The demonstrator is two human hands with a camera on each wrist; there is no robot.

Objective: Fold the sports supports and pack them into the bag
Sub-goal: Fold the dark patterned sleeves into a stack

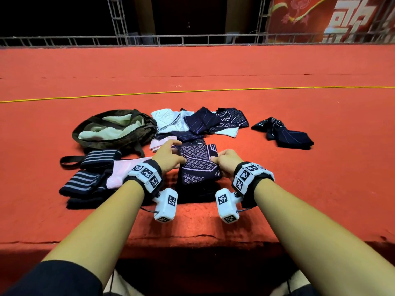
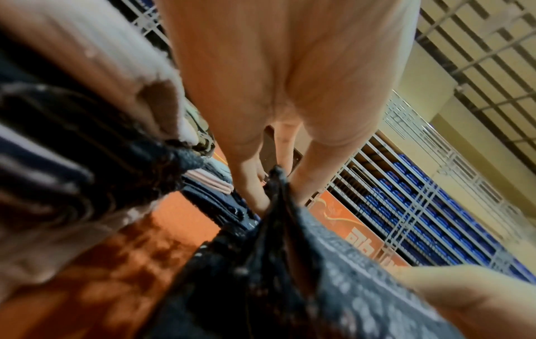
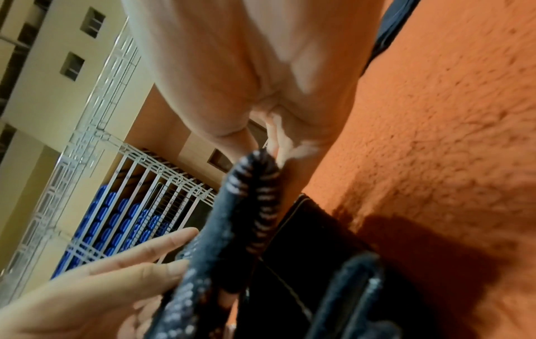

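A navy support with a pale dotted pattern is held between both hands just above a dark folded pile on the red carpet. My left hand pinches its left edge; in the left wrist view the dark fabric runs up between thumb and fingers. My right hand pinches the right edge, and the right wrist view shows that striped edge clamped at the fingertips. The olive bag lies open at the left, its pale lining showing.
Behind the hands lies a heap of white, pink and navy supports. One navy support lies apart at the right. Striped navy wraps and a pink support lie at the left. A yellow cord crosses the carpet farther off.
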